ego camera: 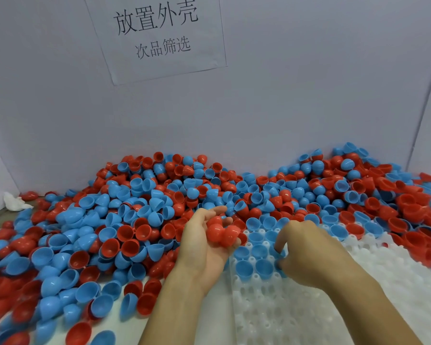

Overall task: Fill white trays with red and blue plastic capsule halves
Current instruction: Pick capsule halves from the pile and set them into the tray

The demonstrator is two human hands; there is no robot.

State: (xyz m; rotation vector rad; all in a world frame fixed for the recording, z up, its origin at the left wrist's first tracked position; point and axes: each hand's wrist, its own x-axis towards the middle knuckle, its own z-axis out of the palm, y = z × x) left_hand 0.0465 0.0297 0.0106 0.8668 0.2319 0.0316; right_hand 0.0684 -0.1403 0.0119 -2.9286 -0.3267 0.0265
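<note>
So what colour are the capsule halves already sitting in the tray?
Blue halves in the white tray, head view.

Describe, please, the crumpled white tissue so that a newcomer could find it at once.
Start at the paper sign on the grey back wall, then drop to the far left edge of the heap of red and blue plastic capsule halves. There lies the crumpled white tissue, the only soft, shapeless thing.

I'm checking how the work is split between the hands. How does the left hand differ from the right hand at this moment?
The left hand lies palm up and cups several red capsule halves; the right hand is palm down, and what its curled fingers hold is hidden. The left hand hovers at the edge of the pile; the right hand sits over the white tray, fingertips at the blue halves seated there. Both are bare.
</note>
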